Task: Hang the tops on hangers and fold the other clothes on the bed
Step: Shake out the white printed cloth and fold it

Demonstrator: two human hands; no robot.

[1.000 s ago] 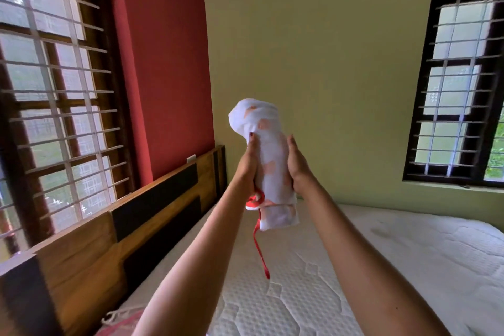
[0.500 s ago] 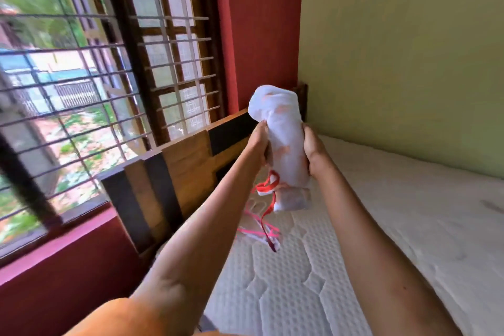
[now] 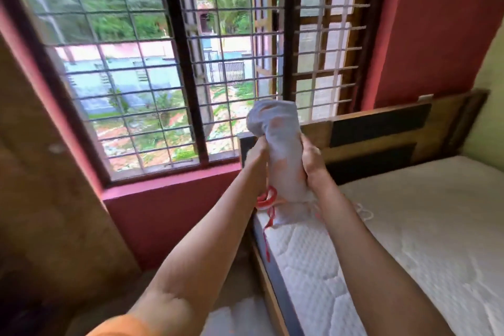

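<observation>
Garment (image 3: pixel 283 155): rolled white cloth with faint orange prints, held upright in the air over the bed's (image 3: pixel 409 226) near edge, by the headboard (image 3: pixel 381 128).
Cord (image 3: pixel 268 207): red, looped at the lower end and dangling down toward the mattress.
Hands: left hand (image 3: pixel 256 155) and right hand (image 3: pixel 311 161) both wrapped round the roll's middle, one on each side, close together.
Handling: likely light, soft and limp; it should unroll if released. Best taken by an edge or the waistband to shake it flat.
Clarity: motion blur hides what kind of garment it is.
</observation>
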